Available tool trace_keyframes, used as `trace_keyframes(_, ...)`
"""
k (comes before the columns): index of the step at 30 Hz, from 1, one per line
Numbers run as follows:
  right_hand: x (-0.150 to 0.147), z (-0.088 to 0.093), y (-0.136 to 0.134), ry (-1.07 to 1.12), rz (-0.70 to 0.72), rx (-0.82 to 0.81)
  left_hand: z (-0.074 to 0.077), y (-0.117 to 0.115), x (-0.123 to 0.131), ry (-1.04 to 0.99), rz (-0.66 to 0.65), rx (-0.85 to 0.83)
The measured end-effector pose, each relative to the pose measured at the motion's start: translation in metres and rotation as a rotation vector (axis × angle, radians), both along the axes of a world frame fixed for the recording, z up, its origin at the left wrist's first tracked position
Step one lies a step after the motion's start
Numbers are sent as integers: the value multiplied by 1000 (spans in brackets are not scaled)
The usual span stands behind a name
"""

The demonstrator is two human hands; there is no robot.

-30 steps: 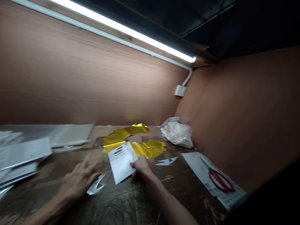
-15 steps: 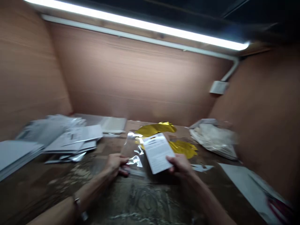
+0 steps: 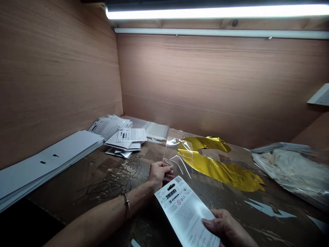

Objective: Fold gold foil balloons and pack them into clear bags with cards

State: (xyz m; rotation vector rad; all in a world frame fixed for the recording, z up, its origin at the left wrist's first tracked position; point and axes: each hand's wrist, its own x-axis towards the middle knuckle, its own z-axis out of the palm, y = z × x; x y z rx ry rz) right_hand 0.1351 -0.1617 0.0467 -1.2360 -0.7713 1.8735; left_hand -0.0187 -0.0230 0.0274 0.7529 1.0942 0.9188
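A white printed card [image 3: 189,216] with a hang slot is pinched at its lower right edge by my right hand [image 3: 224,224]. My left hand [image 3: 159,174] grips the lower left part of a clear plastic bag [image 3: 177,159], its fingers partly hidden behind the card's top corner. The bag stands up beyond the card. Right behind it, a curved gold foil piece [image 3: 218,171] lies on the table.
Printed packs [image 3: 132,134] are heaped at the left, beside long white card sheets [image 3: 64,151]. Clear bags [image 3: 156,130] lie at the back. Thin dark strings [image 3: 110,181] are nearer. A plastic-wrapped pile [image 3: 295,168] is at the right, with pale cut-outs [image 3: 269,209] nearby.
The view has turned left and sharpened. My right hand has brought the card lower and nearer, away from the bag. My left hand still holds the bag.
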Motion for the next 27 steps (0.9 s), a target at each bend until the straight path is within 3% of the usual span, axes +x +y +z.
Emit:
trace_keyframes(3,7,-7,8,-61,-31,13,7,-5,-10,-12,-19,-6)
trace_keyframes(10,18,-14,10,-216,-270,26,16,-27,-30,-80,-49,-26)
trace_keyframes(13,16,-14,10,-296,-236,43,12,-28,-30,-11,-67,-9)
trace_keyframes(16,15,-15,12,-385,-155,35,11,-9,-26,382,-81,139)
trace_keyframes(19,18,-16,17,-438,-120,38,18,27,-15,741,-148,305)
trace_keyframes(23,20,-17,20,-440,-114,24,31,73,18,922,-194,502)
trace_keyframes(27,22,-23,20,-361,-144,74,29,102,53,1063,-283,610)
